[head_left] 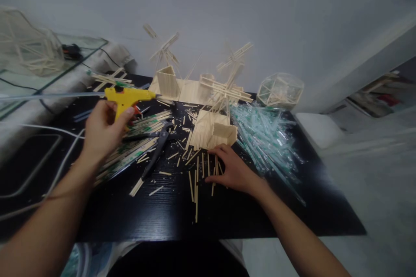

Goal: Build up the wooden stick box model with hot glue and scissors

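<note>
My left hand [102, 132] is wrapped round the grip of a yellow hot glue gun [127, 98], held above the black table [182, 212] with its nozzle pointing right. My right hand [231, 169] rests low on the table among loose wooden sticks [196, 181], fingers curled over a few of them. Just beyond it stands a small open box of glued sticks [212, 130]. Whether the right hand grips a stick is hidden by the fingers.
Black pliers [159, 147] lie between my hands beside wrapped stick bundles [136, 145]. A heap of clear plastic wrappers [266, 138] lies right. Stick windmill models [227, 82] and a wire-frame polyhedron [280, 91] stand at the back. Cables [48, 181] run at left.
</note>
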`<state>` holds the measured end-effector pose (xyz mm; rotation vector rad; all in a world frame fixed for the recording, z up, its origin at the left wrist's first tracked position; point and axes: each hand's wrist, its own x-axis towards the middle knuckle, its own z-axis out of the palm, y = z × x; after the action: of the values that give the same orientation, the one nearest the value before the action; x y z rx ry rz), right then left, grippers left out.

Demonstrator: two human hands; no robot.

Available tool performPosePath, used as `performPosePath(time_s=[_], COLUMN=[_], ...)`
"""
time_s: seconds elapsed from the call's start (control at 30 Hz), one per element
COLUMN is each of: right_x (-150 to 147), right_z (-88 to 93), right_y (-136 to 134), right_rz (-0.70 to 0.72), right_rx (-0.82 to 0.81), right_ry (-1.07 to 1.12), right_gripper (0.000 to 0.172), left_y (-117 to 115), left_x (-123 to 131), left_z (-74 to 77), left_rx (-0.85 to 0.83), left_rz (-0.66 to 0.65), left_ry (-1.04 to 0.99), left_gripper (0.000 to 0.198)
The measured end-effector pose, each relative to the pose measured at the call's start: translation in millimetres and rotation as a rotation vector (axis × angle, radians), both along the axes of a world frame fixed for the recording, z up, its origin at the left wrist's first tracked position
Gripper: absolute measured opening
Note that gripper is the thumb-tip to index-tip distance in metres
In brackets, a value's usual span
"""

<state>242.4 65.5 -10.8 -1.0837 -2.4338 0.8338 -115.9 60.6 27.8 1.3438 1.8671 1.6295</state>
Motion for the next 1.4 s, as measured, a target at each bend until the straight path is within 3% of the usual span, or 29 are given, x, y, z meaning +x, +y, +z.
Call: performPosePath(time_s=[0.13, 0.33, 0.43, 0.57, 0.7, 0.87, 1.13, 1.27, 1.4], right_x=[-0.2, -4.1, -7.2, -9.4, -10.2, -12.0, -14.1, -14.4, -14.7], right_z=[3.5, 9.0, 6.8, 2.2, -0.5, -3.2, -6.8, -7.0, -7.5], right_y=[-1.2, -3.3, -3.5, -2.6, -2.4, -3.5, -4.5, -4.3, -4.8], right_rz=[-0.054, -0.050, -0.066, -0.097, -0.136, -0.139, -0.140, -0.121, -0.097], right_rx=[-0.077, -0.602, -0.671, -0.690, -0.694, -0.700, -0.695, -0.700, -0.715], right_ry=[0.115, 0.475, 0.605, 0.675, 0.699, 0.693, 0.664, 0.680, 0.711], right_gripper=[0.076, 0.079, 0.077, 0.073, 0.069, 0.065, 0.062, 0.069, 0.082], left_y=[-3.3, -6.8, -9.8, -15.3, -16.2, -12.4, -10.3, -11.9, -13.9], left_x=[10.2, 11.4, 12.1, 16.9, 21.3, 24.3, 23.4, 24.2, 24.8], left_z=[11.3, 10.2, 5.9, 6.9, 8.7, 8.1, -0.1, 2.0, 6.5], left_rx=[0.082, 0.079, -0.044, -0.202, -0.251, -0.477, -0.487, -0.435, -0.390], left_rz=[-0.247, -0.388, -0.415, -0.412, -0.435, -0.230, -0.210, -0.196, -0.410], left_ry=[-0.350, -0.441, -0.352, -0.209, -0.195, 0.238, 0.598, 0.452, 0.017], left_gripper=[0.046, 0.034, 0.030, 0.041, 0.046, 0.054, 0.052, 0.047, 0.050])
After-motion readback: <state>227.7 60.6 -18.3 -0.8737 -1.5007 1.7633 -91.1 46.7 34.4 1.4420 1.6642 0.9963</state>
